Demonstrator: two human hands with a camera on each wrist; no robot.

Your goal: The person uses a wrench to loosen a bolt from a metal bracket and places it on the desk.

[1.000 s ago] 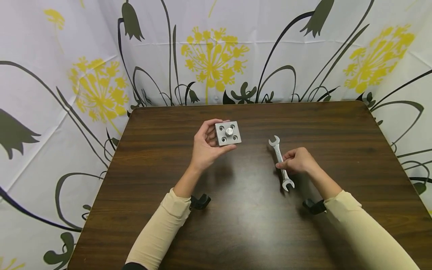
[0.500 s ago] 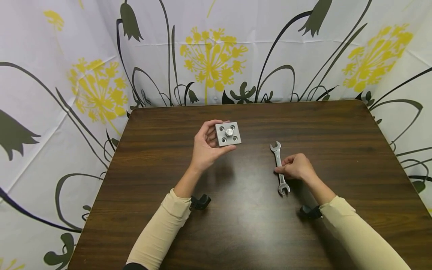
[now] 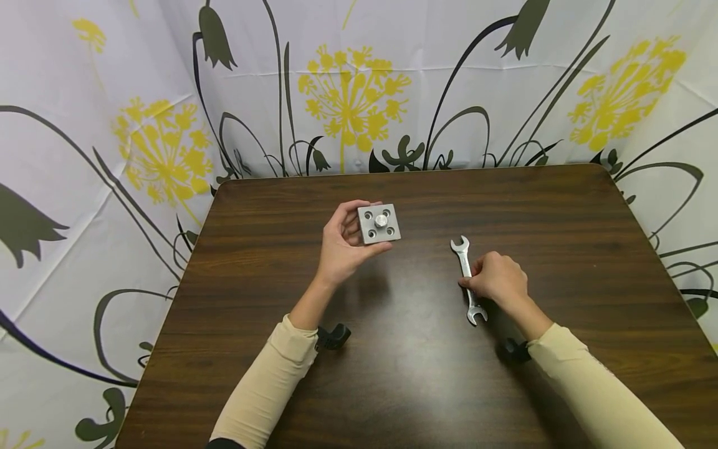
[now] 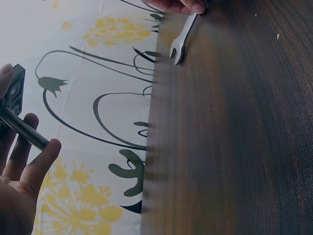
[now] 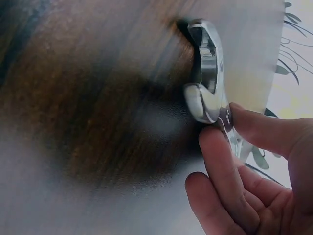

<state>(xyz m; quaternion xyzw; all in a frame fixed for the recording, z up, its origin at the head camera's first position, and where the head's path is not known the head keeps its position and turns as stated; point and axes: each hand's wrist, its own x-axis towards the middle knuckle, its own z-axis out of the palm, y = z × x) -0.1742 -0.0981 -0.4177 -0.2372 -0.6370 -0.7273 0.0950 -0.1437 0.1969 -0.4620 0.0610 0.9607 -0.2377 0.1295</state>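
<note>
Above the desk (image 3: 415, 386), the left hand (image 3: 339, 249) best holds the metal plate (image 3: 381, 233) steady by its edges, while the right hand (image 3: 498, 275), well to its right, lightly pinches the wrench (image 3: 464, 260) mid-shaft.

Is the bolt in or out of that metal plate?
In: the head view shows the bolt at the centre of the plate; its thread sticks out behind in the left wrist view.
</note>
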